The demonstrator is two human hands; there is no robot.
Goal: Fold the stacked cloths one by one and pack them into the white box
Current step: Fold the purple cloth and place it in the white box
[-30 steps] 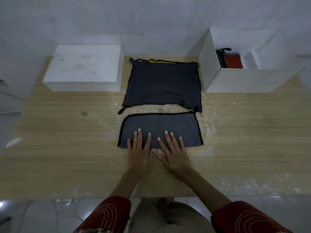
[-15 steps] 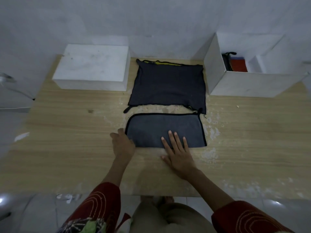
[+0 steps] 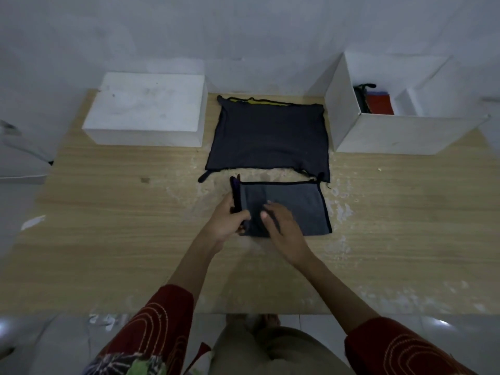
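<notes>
Lifting the left end of the grey cloth [image 3: 295,207], the left hand [image 3: 226,221] is pinching that edge while the right hand [image 3: 281,226] is lying flat near the middle, which should be marking the crease, so the raised end ought to be landing square on the right edge. Nothing is blocking the way across the surface [image 3: 108,239] to the open white box [image 3: 384,133] at far right, which is already holding red and dark items; the dark stack [image 3: 267,136] is waiting just behind the cloth, beside a closed white block [image 3: 146,109].

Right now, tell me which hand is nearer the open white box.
Right. The right hand rests on the grey cloth, nearer the open white box at the table's far right. The left hand lifts the cloth's left edge, farther away.
</notes>
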